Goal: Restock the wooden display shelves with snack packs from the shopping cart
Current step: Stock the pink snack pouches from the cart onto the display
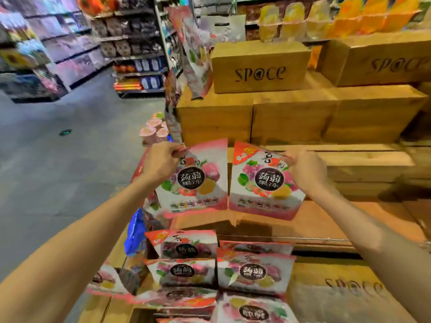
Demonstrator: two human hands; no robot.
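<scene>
Pink snack packs, left pack [193,178] and right pack [265,180], hang pinched by their top corners in left hand [161,159] and right hand [305,169], upright over the wooden shelf [326,220], likely for side-by-side facing.

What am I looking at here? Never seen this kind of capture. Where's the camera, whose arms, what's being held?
There is no robot: a person wears one wide-angle camera on the head, looking forward and down, so both bare arms reach in from the bottom of the picture. The scene is a shop aisle.

The left hand pinches the top corner of one pink snack pack. The right hand pinches the top of a second pink snack pack. The two packs are side by side over a wooden shelf step.

Below them, more of the same packs stand in rows. Behind rise stacked wooden crates, two marked "sp@ce". Stocked store shelves line the aisle on the left. No shopping cart is visible in this view.
</scene>
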